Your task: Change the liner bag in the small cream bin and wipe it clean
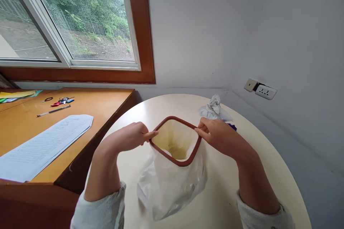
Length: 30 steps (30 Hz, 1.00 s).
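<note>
In the middle of the round table stands a trash bin with a brown square rim [182, 163]. A white plastic bag [174, 189] lines it, passing under the rim and hanging loosely down the outside. My left hand [137, 136] pinches the rim's left corner, thumb on top and fingers beneath. At the opposite corner my right hand [211, 130] grips the rim the same way. The bin's inside looks yellowish through the thin liner. Its outer walls are hidden by the bag.
A crumpled white plastic bag [214, 107] lies at the table's far right, with something dark purple beside it. The round cream table [228, 182] adjoins a wooden desk [107, 102] holding papers [51, 143], a pen [53, 111] and keys [63, 101]. A socket [266, 92] is on the wall.
</note>
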Each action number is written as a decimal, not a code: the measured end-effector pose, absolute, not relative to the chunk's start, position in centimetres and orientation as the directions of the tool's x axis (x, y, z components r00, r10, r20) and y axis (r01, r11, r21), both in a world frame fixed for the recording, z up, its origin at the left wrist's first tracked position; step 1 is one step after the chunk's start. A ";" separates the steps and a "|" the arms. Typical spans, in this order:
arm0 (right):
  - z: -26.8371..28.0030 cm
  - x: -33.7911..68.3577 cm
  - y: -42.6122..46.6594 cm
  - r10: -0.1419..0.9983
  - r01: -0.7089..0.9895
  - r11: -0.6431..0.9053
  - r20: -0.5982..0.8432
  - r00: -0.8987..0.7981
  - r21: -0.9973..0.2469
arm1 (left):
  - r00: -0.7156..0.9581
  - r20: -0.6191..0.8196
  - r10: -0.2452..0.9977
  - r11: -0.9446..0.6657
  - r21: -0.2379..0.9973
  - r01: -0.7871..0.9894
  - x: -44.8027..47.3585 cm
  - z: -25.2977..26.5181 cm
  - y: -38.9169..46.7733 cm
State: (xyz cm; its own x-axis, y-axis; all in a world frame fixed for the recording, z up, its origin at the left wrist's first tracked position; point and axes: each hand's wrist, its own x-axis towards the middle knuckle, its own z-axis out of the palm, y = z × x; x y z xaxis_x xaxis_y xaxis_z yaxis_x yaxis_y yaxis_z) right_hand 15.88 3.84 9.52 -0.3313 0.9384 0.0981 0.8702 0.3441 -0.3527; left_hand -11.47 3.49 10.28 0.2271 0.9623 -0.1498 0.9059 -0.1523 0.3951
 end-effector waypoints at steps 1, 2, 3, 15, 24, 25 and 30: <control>9.5 16.0 3.9 0.938 0.871 0.343 0.084 -0.336 -0.352 | 0.238 -0.194 0.951 -0.143 0.407 0.902 -11.2 10.3 3.6; 9.3 16.1 4.1 0.933 0.868 0.353 0.070 -0.352 -0.350 | 0.246 -0.241 0.939 -0.128 0.419 0.899 -10.9 10.3 3.7; 9.2 16.1 4.2 0.925 0.861 0.372 0.058 -0.376 -0.346 | 0.254 -0.275 0.927 -0.119 0.427 0.896 -10.6 10.3 3.8; 9.9 16.1 3.9 0.917 0.843 0.382 0.038 -0.398 -0.379 | 0.256 -0.003 0.967 -0.232 0.415 0.880 -9.8 11.5 3.1; 10.2 15.7 3.8 0.905 0.789 0.425 0.223 -0.362 -0.444 | 0.188 0.161 0.969 -0.238 0.396 0.887 -9.5 12.4 2.1; 10.2 15.6 3.7 0.904 0.783 0.427 0.241 -0.354 -0.451 | 0.187 0.176 0.966 -0.244 0.396 0.885 -9.5 12.5 2.0; 10.5 15.5 3.6 0.907 0.769 0.413 0.294 -0.301 -0.487 | 0.171 0.208 0.963 -0.246 0.421 0.873 -9.4 12.7 1.7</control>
State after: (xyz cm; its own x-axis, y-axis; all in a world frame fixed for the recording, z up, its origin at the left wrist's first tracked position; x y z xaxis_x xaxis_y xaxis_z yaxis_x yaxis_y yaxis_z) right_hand 15.48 3.56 10.47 -0.3009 0.9072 0.2942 0.7694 0.4131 -0.4872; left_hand -9.41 1.70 12.67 0.1707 0.9632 0.2076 0.8730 -0.2455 0.4214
